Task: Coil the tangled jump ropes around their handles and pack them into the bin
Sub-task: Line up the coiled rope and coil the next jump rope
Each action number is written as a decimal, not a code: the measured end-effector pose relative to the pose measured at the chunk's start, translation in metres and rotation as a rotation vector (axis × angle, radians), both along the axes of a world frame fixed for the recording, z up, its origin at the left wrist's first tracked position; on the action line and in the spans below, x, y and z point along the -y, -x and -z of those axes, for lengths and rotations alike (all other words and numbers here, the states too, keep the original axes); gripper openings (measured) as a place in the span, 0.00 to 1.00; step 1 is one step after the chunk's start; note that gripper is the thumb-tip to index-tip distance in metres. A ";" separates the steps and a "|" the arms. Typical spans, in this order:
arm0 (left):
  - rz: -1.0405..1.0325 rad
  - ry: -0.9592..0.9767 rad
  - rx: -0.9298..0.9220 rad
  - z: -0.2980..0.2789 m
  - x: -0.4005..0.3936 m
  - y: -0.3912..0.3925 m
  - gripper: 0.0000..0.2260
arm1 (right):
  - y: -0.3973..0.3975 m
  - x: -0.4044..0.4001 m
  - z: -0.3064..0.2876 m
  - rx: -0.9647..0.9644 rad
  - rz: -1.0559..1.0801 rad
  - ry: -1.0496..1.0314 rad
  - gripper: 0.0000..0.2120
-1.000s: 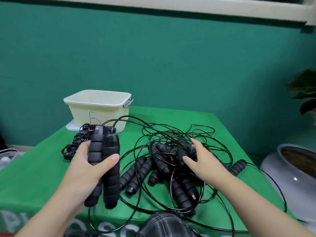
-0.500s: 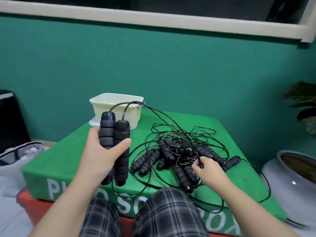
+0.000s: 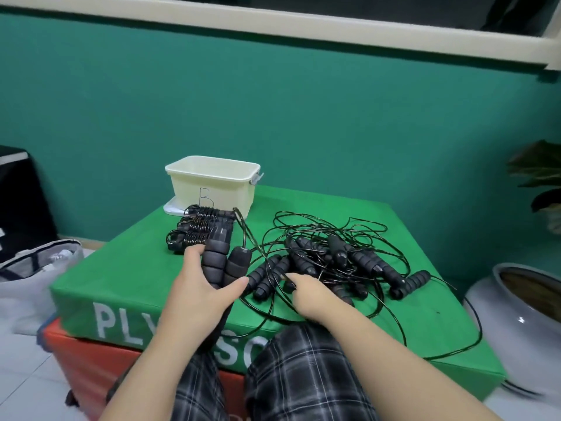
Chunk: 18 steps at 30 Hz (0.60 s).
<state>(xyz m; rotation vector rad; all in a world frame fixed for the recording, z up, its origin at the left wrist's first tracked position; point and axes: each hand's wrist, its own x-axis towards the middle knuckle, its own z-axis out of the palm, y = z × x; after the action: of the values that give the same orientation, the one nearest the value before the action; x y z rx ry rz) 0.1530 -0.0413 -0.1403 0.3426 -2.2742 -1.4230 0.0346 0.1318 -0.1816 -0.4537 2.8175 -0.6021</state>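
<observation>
My left hand [image 3: 198, 294] grips two black foam jump-rope handles [image 3: 224, 264] held side by side and upright; their thin black cord runs off into the heap. My right hand [image 3: 312, 294] pinches a cord at the near edge of the tangled pile of jump ropes [image 3: 331, 258], black handles and looping cords on the green mat [image 3: 127, 278]. Behind my left hand lie a few coiled jump ropes [image 3: 200, 230], cords wound around their handles. The cream bin [image 3: 212, 185], marked "B", stands at the mat's back left, sitting on its lid.
The green mat lies on an orange block [image 3: 82, 357]. A large grey pot [image 3: 522, 323] stands on the floor at right, a plant [image 3: 543, 177] above it. A white bag [image 3: 36, 275] lies on the floor at left. My knees in plaid trousers [image 3: 291, 378] are below the mat.
My left hand has lowered the two handles toward the mat, near the coiled ropes. My right hand has shifted left along the pile's near edge and now pinches a cord.
</observation>
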 end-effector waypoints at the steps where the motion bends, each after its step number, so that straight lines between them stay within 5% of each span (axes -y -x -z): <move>1: -0.003 0.025 0.010 0.001 0.002 -0.001 0.25 | 0.005 0.005 0.006 0.010 -0.020 -0.016 0.28; 8: -0.016 0.021 0.034 0.007 0.010 -0.002 0.24 | 0.019 0.027 0.024 0.026 0.023 -0.041 0.26; 11: -0.008 0.001 0.039 0.005 0.009 -0.003 0.24 | 0.018 0.025 0.024 -0.001 0.076 -0.087 0.16; 18: -0.017 -0.046 0.009 0.000 0.011 -0.006 0.24 | 0.029 0.005 -0.058 -0.332 0.207 0.161 0.09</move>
<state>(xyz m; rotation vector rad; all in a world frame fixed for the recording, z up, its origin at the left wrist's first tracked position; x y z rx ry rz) 0.1592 -0.0528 -0.1400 0.3826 -2.2435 -1.4704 0.0057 0.1266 -0.1239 -0.3158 3.1726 -0.8728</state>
